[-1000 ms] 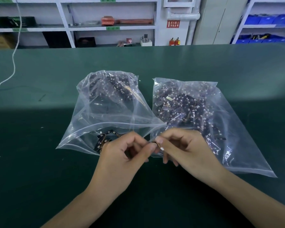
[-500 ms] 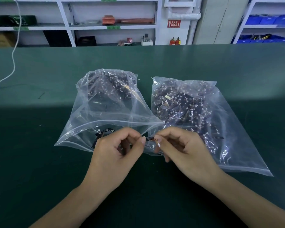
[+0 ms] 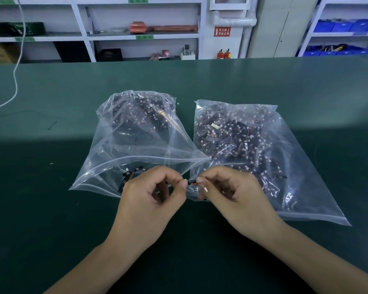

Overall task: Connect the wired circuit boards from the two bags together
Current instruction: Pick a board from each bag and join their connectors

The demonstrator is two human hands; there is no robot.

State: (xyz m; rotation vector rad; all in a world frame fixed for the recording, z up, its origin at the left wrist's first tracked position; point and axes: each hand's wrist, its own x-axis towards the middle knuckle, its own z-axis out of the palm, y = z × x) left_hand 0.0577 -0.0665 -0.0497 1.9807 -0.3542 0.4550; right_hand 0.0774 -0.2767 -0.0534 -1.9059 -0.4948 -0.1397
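Black board (image 3: 192,181) in both pinched grips

Even overhead light brightens the far half of the green table (image 3: 200,81); a broad shadow darkens the near half. Soft glare on the plastic bags (image 3: 295,166). Wide-angle bowing of the shelves (image 3: 83,37); background slightly soft, centre sharp.

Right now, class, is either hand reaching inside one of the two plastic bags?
No: both the left hand and right hand are in front of the bags, pinching a small wired circuit board between them.
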